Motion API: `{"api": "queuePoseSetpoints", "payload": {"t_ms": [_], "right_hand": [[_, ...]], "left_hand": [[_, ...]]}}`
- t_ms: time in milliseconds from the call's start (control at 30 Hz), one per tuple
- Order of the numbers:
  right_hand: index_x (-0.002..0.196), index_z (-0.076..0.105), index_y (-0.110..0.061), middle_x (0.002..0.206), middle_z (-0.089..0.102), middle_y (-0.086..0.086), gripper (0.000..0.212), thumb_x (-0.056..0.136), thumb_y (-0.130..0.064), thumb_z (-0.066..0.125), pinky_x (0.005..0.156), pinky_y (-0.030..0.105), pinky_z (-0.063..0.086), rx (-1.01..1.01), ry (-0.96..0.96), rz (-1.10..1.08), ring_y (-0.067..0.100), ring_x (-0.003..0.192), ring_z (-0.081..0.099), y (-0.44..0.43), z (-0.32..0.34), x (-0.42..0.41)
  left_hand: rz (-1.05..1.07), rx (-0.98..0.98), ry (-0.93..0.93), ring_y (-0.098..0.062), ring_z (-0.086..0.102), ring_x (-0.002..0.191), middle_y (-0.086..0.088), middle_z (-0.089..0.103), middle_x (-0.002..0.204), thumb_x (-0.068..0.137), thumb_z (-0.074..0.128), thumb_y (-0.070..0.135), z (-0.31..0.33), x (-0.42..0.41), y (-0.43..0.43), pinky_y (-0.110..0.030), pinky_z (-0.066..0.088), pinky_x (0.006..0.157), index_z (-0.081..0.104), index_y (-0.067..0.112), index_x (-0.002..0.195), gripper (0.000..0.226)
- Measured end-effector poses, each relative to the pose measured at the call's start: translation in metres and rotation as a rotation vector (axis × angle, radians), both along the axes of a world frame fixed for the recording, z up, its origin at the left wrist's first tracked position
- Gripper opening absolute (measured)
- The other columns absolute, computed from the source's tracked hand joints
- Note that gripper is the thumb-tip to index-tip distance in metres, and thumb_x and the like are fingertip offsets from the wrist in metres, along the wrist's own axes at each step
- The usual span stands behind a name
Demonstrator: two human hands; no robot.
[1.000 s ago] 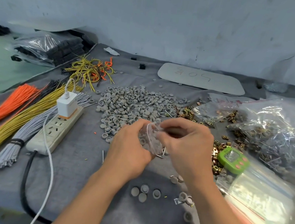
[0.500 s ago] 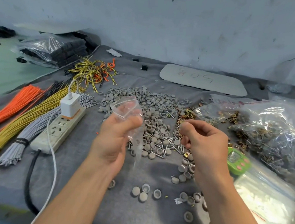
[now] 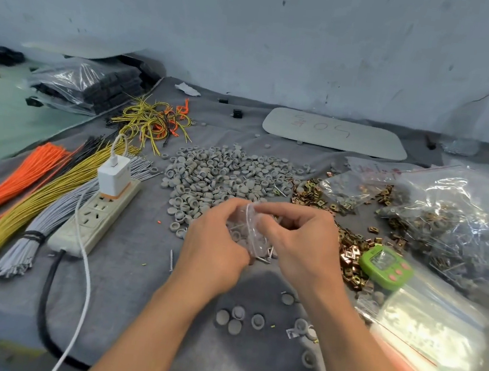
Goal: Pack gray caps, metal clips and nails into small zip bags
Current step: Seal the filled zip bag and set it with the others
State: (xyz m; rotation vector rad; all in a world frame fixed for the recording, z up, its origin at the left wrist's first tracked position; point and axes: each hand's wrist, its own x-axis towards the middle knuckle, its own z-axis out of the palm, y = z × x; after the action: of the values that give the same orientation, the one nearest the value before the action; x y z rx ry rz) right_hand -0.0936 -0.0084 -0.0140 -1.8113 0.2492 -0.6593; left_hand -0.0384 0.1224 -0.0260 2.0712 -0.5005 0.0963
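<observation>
I have the small zip bag (image 3: 251, 232) pinched between my left hand (image 3: 214, 243) and right hand (image 3: 300, 247), mouth up (contents blurred), gray caps (image 3: 223, 173) heaped at twelve o'clock, metal clips (image 3: 349, 247) at three, nearer my right.

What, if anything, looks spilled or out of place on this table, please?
A single nail lies alone on the cloth just left of the left hand, and a few gray caps sit scattered nearer the person, apart from the main cap pile. Nothing looks damaged.
</observation>
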Motion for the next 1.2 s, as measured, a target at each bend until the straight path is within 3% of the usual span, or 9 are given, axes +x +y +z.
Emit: {"api": "queuePoseSetpoints", "payload": {"t_ms": [100,167,300,400,467,633,867,1067,1200], "right_hand": [[0.084,0.083,-0.036,0.073,0.077,-0.01,0.019,0.085,-0.018,0.08,0.061,0.025,0.057,0.152,-0.034,-0.108,0.012,0.066,0.07,-0.007,0.004,0.002],[0.078,0.082,-0.036,0.064,0.073,-0.013,0.018,0.086,-0.02,0.079,0.051,0.015,0.046,0.151,-0.007,-0.235,0.003,0.05,0.059,-0.017,0.002,0.001],[0.08,0.081,-0.033,0.058,0.064,-0.02,0.016,0.088,-0.022,0.074,0.04,0.008,0.035,-0.28,0.344,-0.26,-0.001,0.045,0.057,-0.025,-0.003,-0.001],[0.089,0.078,-0.034,0.072,0.067,-0.017,0.01,0.09,-0.027,0.072,0.061,0.024,0.054,-0.561,0.586,-0.152,0.007,0.061,0.065,-0.02,-0.005,-0.005],[0.09,0.074,-0.034,0.075,0.068,-0.011,0.005,0.09,-0.03,0.071,0.072,0.031,0.055,-0.639,0.677,-0.116,0.018,0.076,0.068,-0.014,-0.007,-0.006],[0.1,0.068,-0.035,0.086,0.069,-0.002,0.019,0.091,-0.018,0.069,0.068,0.03,0.046,-0.714,0.754,-0.141,0.024,0.081,0.064,-0.008,-0.008,-0.003],[0.105,0.067,-0.034,0.089,0.068,-0.001,0.019,0.095,-0.018,0.063,0.067,0.032,0.045,-0.751,0.748,-0.128,0.025,0.078,0.061,-0.014,-0.01,0.0],[0.101,0.07,-0.025,0.093,0.073,0.001,0.011,0.1,-0.023,0.059,0.087,0.038,0.051,-0.778,0.731,-0.227,0.029,0.091,0.068,-0.019,-0.006,-0.003],[0.094,0.076,-0.028,0.07,0.07,-0.011,0.016,0.1,-0.032,0.062,0.083,0.034,0.053,-0.577,0.552,-0.287,0.015,0.071,0.066,-0.028,-0.004,-0.008]], "left_hand": [[0.043,-0.119,0.067,0.007,0.065,0.086,0.023,0.072,0.09,0.067,0.093,0.016,0.003,0.004,0.004,-0.021,0.055,0.081,0.068,0.045,0.095,0.047],[0.077,-0.203,0.122,0.007,0.067,0.083,0.021,0.074,0.091,0.068,0.093,0.01,0.004,0.007,0.009,-0.038,0.061,0.083,0.07,0.047,0.094,0.05],[0.195,-0.381,0.126,0.0,0.07,0.092,0.023,0.073,0.094,0.069,0.091,0.006,0.006,0.012,0.017,-0.048,0.062,0.084,0.07,0.047,0.099,0.055],[0.291,-0.4,0.038,0.0,0.069,0.093,0.025,0.072,0.098,0.067,0.091,0.008,0.008,0.013,0.02,-0.043,0.062,0.082,0.067,0.05,0.103,0.06],[0.326,-0.359,-0.013,0.002,0.067,0.093,0.025,0.072,0.097,0.069,0.091,0.011,0.008,0.015,0.021,-0.033,0.059,0.079,0.066,0.049,0.105,0.058],[0.291,-0.104,-0.029,0.013,0.056,0.085,0.032,0.06,0.087,0.074,0.086,0.017,0.007,0.01,0.018,-0.01,0.035,0.064,0.065,0.044,0.106,0.047],[0.113,0.029,-0.075,0.034,0.045,0.084,0.031,0.056,0.083,0.077,0.087,0.027,0.002,0.005,0.017,0.006,0.032,0.068,0.058,0.046,0.098,0.041],[0.097,0.064,-0.024,0.031,0.046,0.082,0.036,0.054,0.082,0.076,0.088,0.032,0.0,0.005,0.016,-0.004,0.031,0.067,0.059,0.052,0.094,0.04],[0.086,0.109,-0.029,0.013,0.057,0.09,0.027,0.064,0.092,0.076,0.087,0.032,-0.003,0.006,0.013,-0.013,0.04,0.072,0.063,0.048,0.1,0.038]]}}
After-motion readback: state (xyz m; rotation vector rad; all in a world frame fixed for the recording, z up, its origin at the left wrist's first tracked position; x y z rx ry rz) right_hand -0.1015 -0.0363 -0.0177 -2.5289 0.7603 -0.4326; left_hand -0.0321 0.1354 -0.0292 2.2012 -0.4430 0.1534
